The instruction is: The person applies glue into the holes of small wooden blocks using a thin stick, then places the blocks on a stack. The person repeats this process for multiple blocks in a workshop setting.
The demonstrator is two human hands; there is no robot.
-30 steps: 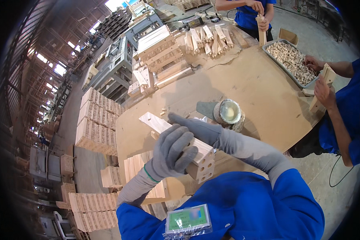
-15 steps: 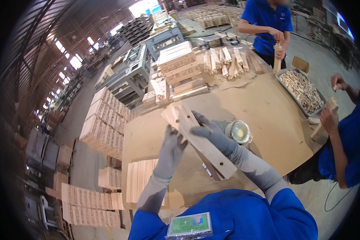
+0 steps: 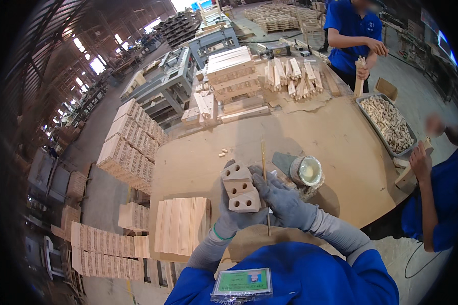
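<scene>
My left hand (image 3: 232, 217), in a grey glove, is closed round a bundle of wooden pieces (image 3: 240, 189). Their end faces point up, each with two dark round holes; the rest of their length is hidden. My right hand (image 3: 289, 201), gloved too, is at the bundle's right side with a thin wooden stick (image 3: 263, 158) held upright in its fingers. To the right of it stands a crusted pot (image 3: 319, 178) with a pale, creamy substance inside. A few small dowels (image 3: 223, 152) lie on the table beyond the bundle.
A brown sheet covers the table (image 3: 336, 137). Flat wooden strips (image 3: 182, 223) lie at the near left, with stacked pieces (image 3: 130, 147) beyond the left edge. A tray of dowels (image 3: 387, 122) sits at the right, beside two co-workers in blue shirts (image 3: 353, 30).
The wooden pieces, earlier slanting lengthwise between both hands, now stand end-up in my left hand. My right hand has let go of their side and holds the stick. The dowels have come into sight.
</scene>
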